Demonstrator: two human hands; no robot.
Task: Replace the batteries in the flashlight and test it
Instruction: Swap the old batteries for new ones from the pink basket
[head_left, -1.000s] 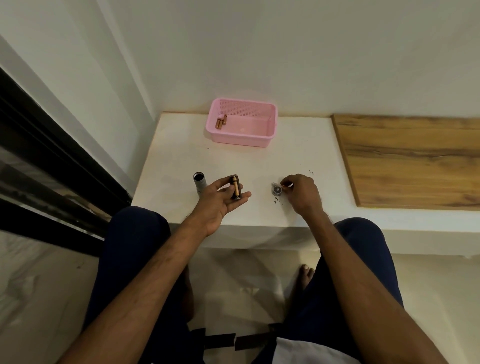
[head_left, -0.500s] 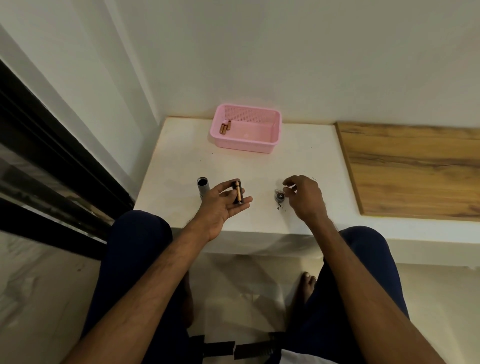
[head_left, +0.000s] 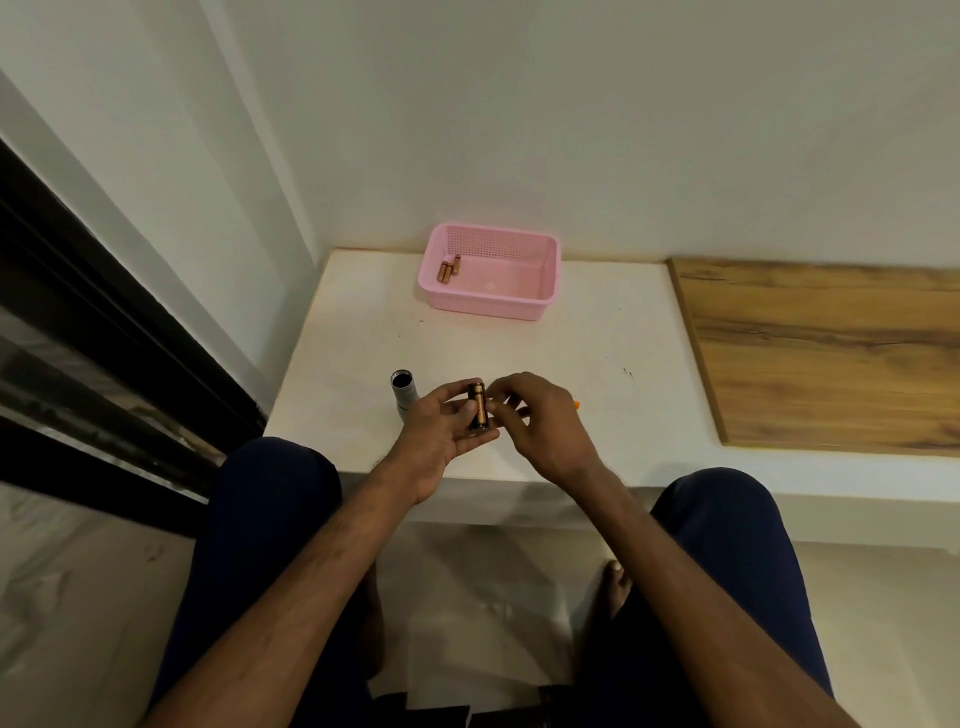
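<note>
The person sits with both knees close to the table (head_left: 597, 358), and both forearms reach forward over its near edge.

I judge the task to be about in the middle. The flashlight (head_left: 403, 393) is already opened and the battery pack (head_left: 478, 411) is out of it. What is left, as I see it: to change the batteries, to put the pack back in the tube, to close it and to switch on the light. The cap is not visible.

The left hand (head_left: 439, 434) lies palm up, low over the table. Its fingers are bent round the pack from below and the thumb lies against its left side, so the pack is held in the hand. The right hand (head_left: 543, 426) is just right of it, back up, with bent fingers a little apart. The fingertips (head_left: 493, 401) come to the far end of the pack, but I cannot tell whether they pinch it or only come near. A small orange bit (head_left: 575, 404) shows past this hand.

Just left of the left hand, the flashlight stands on the table with its dark open end up.

Farther, near the wall, is a pink basket (head_left: 483, 306) with loose batteries (head_left: 448, 270) in its left corner. A wooden board (head_left: 831, 358) lies at the right.
</note>
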